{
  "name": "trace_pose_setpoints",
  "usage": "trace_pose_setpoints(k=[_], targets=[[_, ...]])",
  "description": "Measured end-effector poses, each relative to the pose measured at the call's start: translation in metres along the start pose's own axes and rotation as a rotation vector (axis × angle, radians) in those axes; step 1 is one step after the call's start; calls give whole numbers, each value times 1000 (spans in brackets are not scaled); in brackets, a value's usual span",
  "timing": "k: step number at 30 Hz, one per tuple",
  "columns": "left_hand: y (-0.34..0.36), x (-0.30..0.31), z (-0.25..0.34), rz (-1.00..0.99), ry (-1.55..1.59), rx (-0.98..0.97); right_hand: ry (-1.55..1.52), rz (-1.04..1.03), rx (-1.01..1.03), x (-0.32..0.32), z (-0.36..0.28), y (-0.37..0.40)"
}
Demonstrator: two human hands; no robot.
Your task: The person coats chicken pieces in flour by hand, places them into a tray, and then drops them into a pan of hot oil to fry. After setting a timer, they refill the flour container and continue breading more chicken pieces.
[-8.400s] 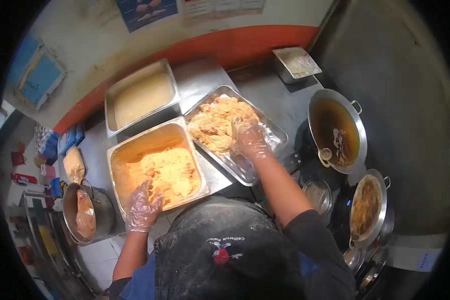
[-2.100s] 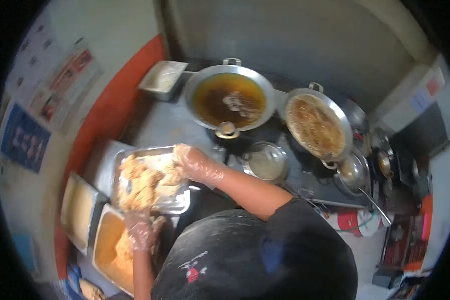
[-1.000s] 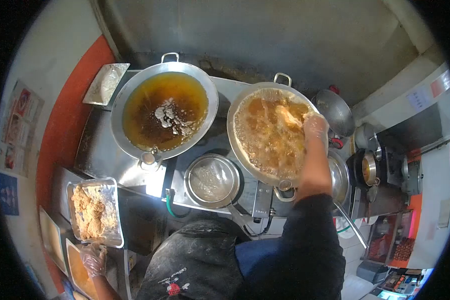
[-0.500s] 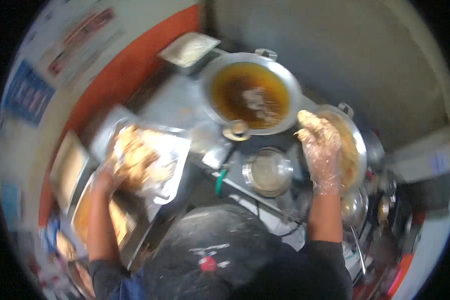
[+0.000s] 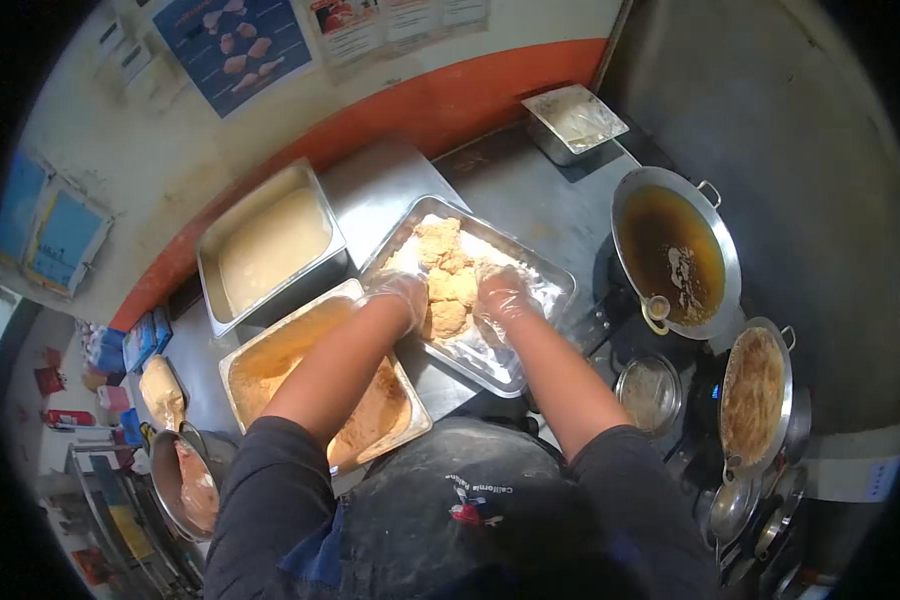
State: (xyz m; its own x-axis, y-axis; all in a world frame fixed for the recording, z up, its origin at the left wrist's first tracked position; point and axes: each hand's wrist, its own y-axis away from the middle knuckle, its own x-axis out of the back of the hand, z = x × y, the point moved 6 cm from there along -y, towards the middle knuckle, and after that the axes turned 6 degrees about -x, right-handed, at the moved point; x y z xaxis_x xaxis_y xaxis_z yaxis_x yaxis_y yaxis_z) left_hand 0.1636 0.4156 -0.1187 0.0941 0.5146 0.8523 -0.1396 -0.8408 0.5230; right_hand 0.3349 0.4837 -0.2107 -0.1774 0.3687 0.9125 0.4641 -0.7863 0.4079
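Breaded chicken pieces (image 5: 446, 262), golden-tan and lumpy, lie heaped in the middle of a shallow rectangular steel tray (image 5: 558, 277) on the grey steel counter (image 5: 530, 195). The tray's floor shows pale flour around the heap.

Left hand (image 5: 402, 292), in a clear plastic glove, rests against the left side of the heap. Its fingers are curled onto the breaded chicken pieces. Right hand (image 5: 500, 293), gloved likewise, is set against the right side of the heap with its fingers bent over the pieces. The two hands cup the heap between them. Whether any piece is lifted clear of the tray cannot be told.

Adjacent items:
- Deep rectangular steel pan of orange-tan breading flour (image 5: 270, 362): just left of the tray and nearer the person, partly under the left forearm.
- Deep rectangular steel pan of pale batter (image 5: 270, 240): farther left, beside the wall.
- Small square steel container (image 5: 573, 118): far side of the counter, well apart from the tray.
- Round steel wok of dark oil (image 5: 675, 250): right of the tray.
- Second round wok with foaming tan contents (image 5: 756, 392): near right.
- Small round steel pot (image 5: 648, 392): between the right forearm and the second wok.
- Round steel pot holding pinkish raw meat (image 5: 192, 483): near left.
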Motion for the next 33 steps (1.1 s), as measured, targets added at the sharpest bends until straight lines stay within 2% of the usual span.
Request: trace_pose_setpoints(k=[2,3,4,5,6,8,9,10,12,13,15,16,18,19,20,21,23,24,25,27,29,31,33], targets=[[-41,-48,-20,39,51,41,-96,103,-113,8,4,5],[-40,-48,-26,78,96,84,-88,100,-115,8,6,12],[-41,-48,-28,80,102,81,-269,233,-66,17,10,23],[-27,-31,-22,-11,90,47,-447,367,-17,28,14,35],[-12,-16,-15,-102,77,11,-440,364,-21,30,16,45],[14,15,-7,-136,60,6,-516,530,8,44,20,66],[19,20,-4,-170,39,6,-514,530,0,28,31,57],[14,16,-6,-169,37,-3,-1239,266,-45,-3,46,41],[5,19,-11,17,171,1,-1950,-48,-102,-17,40,48],[3,22,-12,18,163,-13,-1906,48,-47,-8,39,60],[20,56,-2,222,227,-145,-1861,150,-2,-5,40,77],[22,60,1,220,223,-156,-1615,339,-91,-3,48,86],[30,75,17,336,508,-376,-1359,520,-185,0,61,100],[33,81,24,391,651,-487,-1336,443,-149,1,66,103],[29,78,33,344,858,-549,-1313,367,-113,6,66,108],[26,75,40,340,852,-563,-1315,379,-123,12,66,114],[25,73,59,307,982,-683,-1776,161,-268,3,60,119],[26,74,64,341,979,-706,-1956,178,-326,-3,57,119],[26,73,68,337,976,-713,-1959,186,-330,-3,55,125],[27,72,76,277,930,-681,-2101,82,-113,24,34,141],[21,66,84,316,932,-696,-1999,39,-206,25,27,138],[23,66,89,356,869,-677,-1923,132,87,35,21,133],[28,67,91,404,851,-695,-1877,154,35,36,23,136]])
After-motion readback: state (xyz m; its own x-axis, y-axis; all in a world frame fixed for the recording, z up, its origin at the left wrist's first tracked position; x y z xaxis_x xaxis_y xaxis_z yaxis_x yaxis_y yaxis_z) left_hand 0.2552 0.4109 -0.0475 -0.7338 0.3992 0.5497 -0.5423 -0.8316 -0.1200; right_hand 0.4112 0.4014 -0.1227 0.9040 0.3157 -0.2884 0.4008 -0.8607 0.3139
